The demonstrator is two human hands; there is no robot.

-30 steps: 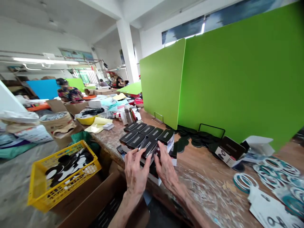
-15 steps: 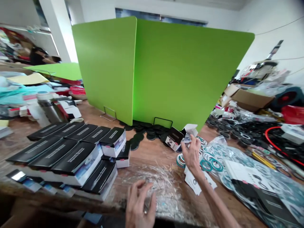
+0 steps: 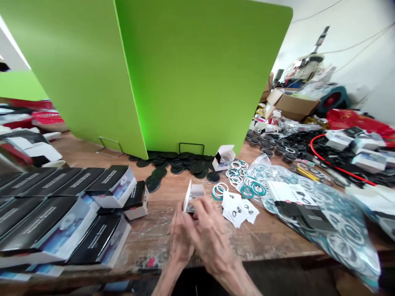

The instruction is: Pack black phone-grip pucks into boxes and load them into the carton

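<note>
A small white-walled box with its lid raised is between my two hands, close to the table's front edge. My left hand is closed around its left side. My right hand is curled over the opening and near right side, with its fingers bent against the box; they partly hide the inside. Right of my hands lie printed white cards, teal and white rings and a clear bag of rings. A second open box stands farther back.
Stacked black-topped boxes fill the left side. Black discs lie along the foot of the green partition. Folded black-and-white boxes lie on the ring bag. A red hoop and piled goods are at the right.
The small box has come from beside the rings to the table's front, into both hands. My left hand has closed on it. The view has turned right and down.
</note>
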